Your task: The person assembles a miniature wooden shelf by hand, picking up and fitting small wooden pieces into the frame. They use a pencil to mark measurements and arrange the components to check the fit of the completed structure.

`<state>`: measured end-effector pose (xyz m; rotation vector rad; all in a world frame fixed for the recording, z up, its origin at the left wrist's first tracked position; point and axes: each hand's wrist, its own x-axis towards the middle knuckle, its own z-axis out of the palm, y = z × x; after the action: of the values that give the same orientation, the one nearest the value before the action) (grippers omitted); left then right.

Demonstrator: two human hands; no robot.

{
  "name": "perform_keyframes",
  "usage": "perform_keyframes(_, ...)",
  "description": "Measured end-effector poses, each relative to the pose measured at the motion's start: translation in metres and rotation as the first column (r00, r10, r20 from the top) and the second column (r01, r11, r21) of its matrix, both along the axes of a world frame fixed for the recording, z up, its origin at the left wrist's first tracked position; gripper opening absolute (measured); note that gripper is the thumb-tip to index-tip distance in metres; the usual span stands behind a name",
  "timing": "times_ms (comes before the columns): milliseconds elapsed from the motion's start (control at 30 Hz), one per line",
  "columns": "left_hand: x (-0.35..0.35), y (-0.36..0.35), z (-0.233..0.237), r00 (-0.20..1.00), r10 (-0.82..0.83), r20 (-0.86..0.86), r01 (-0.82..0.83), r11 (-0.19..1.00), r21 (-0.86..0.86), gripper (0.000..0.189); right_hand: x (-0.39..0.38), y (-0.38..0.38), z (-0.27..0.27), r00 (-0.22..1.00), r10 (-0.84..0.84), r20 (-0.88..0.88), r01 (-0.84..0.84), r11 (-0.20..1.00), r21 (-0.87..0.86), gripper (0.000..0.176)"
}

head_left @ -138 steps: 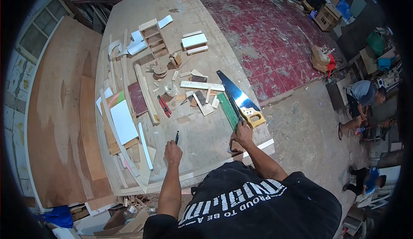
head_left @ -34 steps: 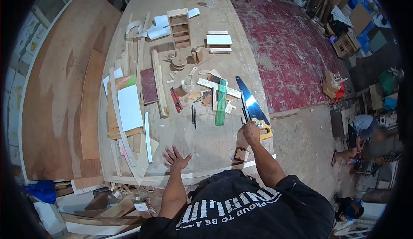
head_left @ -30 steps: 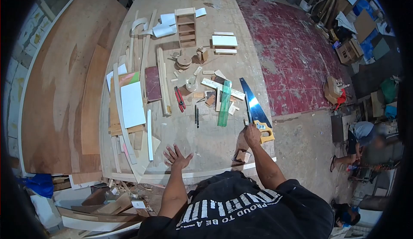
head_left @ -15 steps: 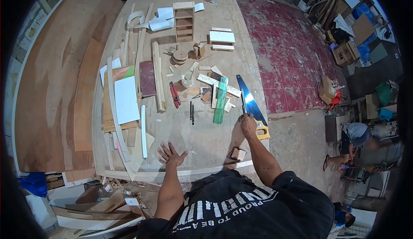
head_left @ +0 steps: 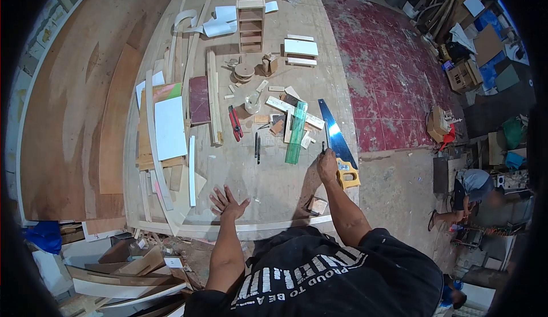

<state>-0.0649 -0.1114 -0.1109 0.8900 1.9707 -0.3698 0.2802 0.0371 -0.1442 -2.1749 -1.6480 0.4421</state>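
On the wooden worktable my left hand (head_left: pixel 229 204) lies flat with its fingers spread, holding nothing. My right hand (head_left: pixel 327 167) is closed around a thin, dark-ended tool (head_left: pixel 323 144) pointing away from me; its exact kind is unclear. Just right of that hand lies a handsaw (head_left: pixel 337 137) with a yellow handle. A green translucent ruler (head_left: pixel 295 133) rests over wood strips left of it. Two dark pens (head_left: pixel 258 148) and a red cutter (head_left: pixel 236 124) lie further left. A small wood block (head_left: pixel 317 205) sits near the front edge, below my right hand.
A small wooden shelf (head_left: pixel 251 27), a white-topped miniature table (head_left: pixel 301 47), a round wooden piece (head_left: pixel 244 73) and a clear cup (head_left: pixel 252 104) stand further back. Boards and strips, including a white panel (head_left: pixel 170 128), lie left. Another person (head_left: pixel 473 187) crouches at far right.
The camera view has shifted slightly, so the table items appear a little further right. My right hand has moved slightly left relative to the saw. My left hand remains spread.
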Motion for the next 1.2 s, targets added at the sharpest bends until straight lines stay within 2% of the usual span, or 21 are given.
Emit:
perform_keyframes(233, 0.0, 0.0, -0.001, 0.999, -0.02, -0.026, 0.02, 1.0, -0.02, 0.126, -0.002, 0.014, 0.004, 0.999, -0.026, 0.039, 0.029, 0.996, -0.089, 0.02)
perform_keyframes(300, 0.0, 0.0, -0.002, 1.0, -0.009, -0.006, 0.009, 1.0, -0.005, 0.125, 0.001, 0.021, 0.001, 0.999, -0.009, 0.037, 0.011, 0.999, -0.05, 0.022)
perform_keyframes(367, 0.0, 0.0, -0.004, 1.0, -0.007, -0.013, 0.007, 1.0, -0.011, 0.124, 0.004, 0.029, 0.002, 0.999, 0.048, 0.002, -0.047, 0.981, -0.189, 0.024)
perform_keyframes(600, -0.001, -0.001, -0.003, 1.0, -0.027, -0.005, 0.027, 1.0, -0.011, 0.126, 0.005, 0.032, -0.02, 1.0, 0.013, 0.0, -0.012, 0.981, -0.195, 0.029)
perform_keyframes(667, -0.002, -0.001, -0.005, 1.0, -0.018, -0.003, 0.018, 1.0, -0.004, 0.126, 0.0, 0.029, -0.025, 0.996, 0.025, 0.084, -0.017, 0.996, -0.092, 0.032)
perform_keyframes(767, -0.004, -0.002, -0.003, 1.0, -0.009, -0.003, 0.008, 1.0, -0.006, 0.126, 0.006, 0.029, -0.038, 0.988, 0.139, 0.067, -0.131, 0.986, -0.102, 0.034)
perform_keyframes(833, -0.003, -0.002, -0.003, 1.0, -0.019, 0.001, 0.019, 1.0, -0.01, 0.126, -0.006, 0.031, -0.016, 0.993, 0.099, 0.058, -0.088, 0.981, -0.174, 0.031)
perform_keyframes(900, -0.004, -0.002, -0.005, 1.0, -0.015, 0.008, 0.015, 1.0, 0.001, 0.126, -0.017, 0.031, -0.002, 0.991, -0.004, 0.136, 0.004, 1.0, -0.001, 0.024)
perform_keyframes(967, -0.004, -0.002, -0.004, 1.0, -0.012, 0.01, 0.012, 1.0, 0.003, 0.126, -0.033, 0.031, 0.027, 0.988, -0.034, 0.149, 0.031, 0.999, 0.025, 0.02)
perform_keyframes(1033, -0.004, -0.002, -0.003, 1.0, -0.004, 0.017, 0.004, 1.0, 0.006, 0.126, -0.046, 0.031, 0.041, 0.999, -0.046, -0.017, 0.046, 0.998, 0.036, 0.022)
perform_keyframes(1067, -0.003, -0.001, -0.003, 1.0, -0.008, 0.017, 0.008, 1.0, 0.006, 0.126, -0.052, 0.031, 0.031, 0.992, 0.088, -0.092, -0.075, 0.988, 0.136, 0.02)
perform_keyframes(1100, -0.003, -0.001, -0.003, 1.0, -0.011, 0.015, 0.011, 1.0, 0.007, 0.125, -0.066, 0.031, 0.028, 0.981, 0.144, -0.134, -0.133, 0.987, 0.09, 0.015)
perform_keyframes(1167, -0.004, -0.001, -0.003, 1.0, -0.011, 0.017, 0.011, 1.0, 0.005, 0.125, -0.095, 0.022, 0.029, 0.917, 0.316, -0.243, -0.321, 0.947, 0.021, 0.017)
perform_keyframes(1200, -0.005, -0.001, -0.003, 1.0, -0.02, 0.018, 0.02, 1.0, 0.002, 0.125, -0.105, 0.024, 0.006, 0.9, 0.339, -0.274, -0.359, 0.933, -0.026, 0.02)
